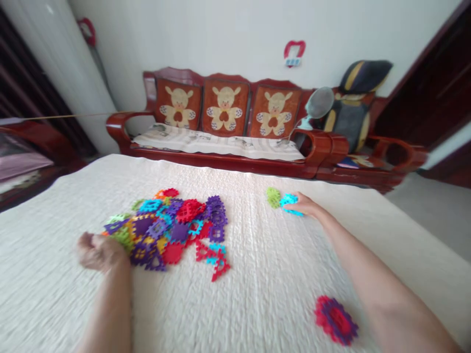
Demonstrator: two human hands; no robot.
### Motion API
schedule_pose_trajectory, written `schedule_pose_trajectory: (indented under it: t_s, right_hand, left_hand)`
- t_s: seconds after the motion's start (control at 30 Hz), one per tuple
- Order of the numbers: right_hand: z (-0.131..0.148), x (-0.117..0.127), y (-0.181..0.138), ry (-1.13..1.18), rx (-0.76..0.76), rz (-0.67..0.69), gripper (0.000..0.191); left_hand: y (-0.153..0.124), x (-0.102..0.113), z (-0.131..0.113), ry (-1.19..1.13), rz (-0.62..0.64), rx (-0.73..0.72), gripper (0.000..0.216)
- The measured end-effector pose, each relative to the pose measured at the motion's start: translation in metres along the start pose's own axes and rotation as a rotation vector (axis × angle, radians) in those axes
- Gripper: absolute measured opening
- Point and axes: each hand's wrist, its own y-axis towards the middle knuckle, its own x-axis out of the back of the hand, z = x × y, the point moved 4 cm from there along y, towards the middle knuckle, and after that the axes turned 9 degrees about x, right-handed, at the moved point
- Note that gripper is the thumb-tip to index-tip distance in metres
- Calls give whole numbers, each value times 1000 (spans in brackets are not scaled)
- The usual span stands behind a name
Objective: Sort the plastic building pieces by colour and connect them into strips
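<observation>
My right hand point(304, 205) reaches out to the right side of the bed-like surface, its fingers closed on light-blue toothed plastic building pieces point(289, 202). Just left of them lies a lime-green toothed piece point(274, 197). My left hand point(101, 252) is at the left edge of a heap of toothed building pieces point(157, 228) in purple, red, blue, yellow and green. Motion smears its curled fingers, so whether it holds a piece cannot be made out. Lime-green pieces point(124, 238) lie right beside it.
A red and purple toothed stack point(336, 320) lies near my right forearm. Everything rests on a cream quilted cover point(253, 294). Beyond its far edge stands a red wooden sofa point(221, 159) with bear cushions point(224, 105). A fan point(319, 103) stands at the sofa's right end.
</observation>
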Motion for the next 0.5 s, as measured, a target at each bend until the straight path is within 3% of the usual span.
schedule_pose_trajectory:
  t_s: [0.07, 0.13, 0.23, 0.37, 0.5]
  right_hand:
    - [2, 1, 1, 118, -54, 10, 40]
    - [16, 2, 3, 246, -33, -43, 38]
    - [66, -19, 4, 458, 52, 86, 42]
    - [173, -96, -9, 577, 203, 395, 53]
    - [276, -185, -28, 774, 302, 565, 56]
  left_hand:
    - [12, -15, 12, 27, -145, 156, 48]
    - [18, -21, 25, 26, -196, 232, 43]
    - [18, -22, 37, 6, -205, 269, 38]
    - [14, -20, 38, -21, -204, 295, 39]
    - [16, -20, 36, -27, -215, 315, 41]
